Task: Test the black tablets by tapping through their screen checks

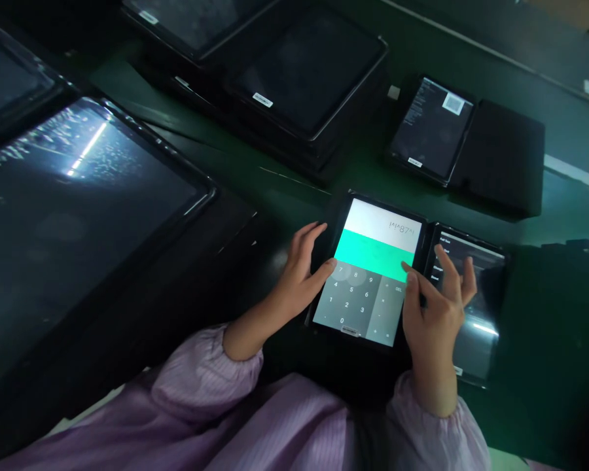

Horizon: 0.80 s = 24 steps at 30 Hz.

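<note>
The dark green table (535,405) bears a calculator-showing tablet (368,252) just left of a second tablet (478,353). The left hand (299,275) has its thumb at the calculator screen's left edge, fingers loosely spread; the right hand (436,307) has thumb and forefinger at the right edge, other fingers raised wide.

Green-banded tablet (368,288), striped lilac sleeves (203,369)

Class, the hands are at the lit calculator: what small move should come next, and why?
Perhaps shift the right hand slightly down to DEL on the tablet: characters show at the top, and the index fingertip is by the green band, just above that key.
</note>
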Tool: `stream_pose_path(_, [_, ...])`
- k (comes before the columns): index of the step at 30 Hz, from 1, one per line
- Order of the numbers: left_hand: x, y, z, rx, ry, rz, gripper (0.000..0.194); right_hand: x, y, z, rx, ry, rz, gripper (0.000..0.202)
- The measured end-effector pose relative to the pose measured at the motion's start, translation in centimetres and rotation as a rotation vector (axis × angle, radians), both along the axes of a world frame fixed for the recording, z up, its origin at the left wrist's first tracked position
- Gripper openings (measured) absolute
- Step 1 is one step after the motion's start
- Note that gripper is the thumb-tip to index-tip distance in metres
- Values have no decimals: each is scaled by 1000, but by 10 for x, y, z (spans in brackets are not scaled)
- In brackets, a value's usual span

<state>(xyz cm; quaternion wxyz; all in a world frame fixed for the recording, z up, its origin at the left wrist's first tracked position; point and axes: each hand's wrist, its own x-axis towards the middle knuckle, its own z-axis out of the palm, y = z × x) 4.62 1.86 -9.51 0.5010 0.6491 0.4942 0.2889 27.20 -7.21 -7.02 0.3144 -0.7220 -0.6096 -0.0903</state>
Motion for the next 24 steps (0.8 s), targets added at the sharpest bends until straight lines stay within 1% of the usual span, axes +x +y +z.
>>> stream_pose_path(4, [0,2,0,-5,3,4,57,-6,3,2,-59,12,104,26])
stream_pose_path(6, [0,4,0,-6,-6,15,57,0,2,5,-54,57,102,27])
stream_pose_path(8, [0,5,-1,-7,-14,31,56,16,-4,10,-8,121,24,27])
stream_pose_path(10, [0,6,-1,-8,-16,46,56,40,-14,14,21,165,-112,32])
stream_pose_path(12, [0,5,-1,-12,-16,51,57,63,-24,16,2,183,-230,41])
stream_pose_path(13, [0,5,0,-15,-13,50,58,73,-28,15,-15,187,-262,45])
stream_pose_path(14, [0,5,1,-19,-9,49,58,80,-31,13,-29,189,-273,48])
stream_pose_path(16, [1,6,1,-26,-2,56,58,88,-33,8,-41,188,-250,49])
stream_pose_path(20, [4,14,-2,-2,-50,121,54,89,-27,-3,-50,206,-192,48])
stream_pose_path(22, [6,19,-6,2,-100,151,51,90,-26,-2,-57,241,-185,50])
stream_pose_path(24, [8,25,-10,-6,-145,165,49,96,-30,3,-43,319,-222,53])
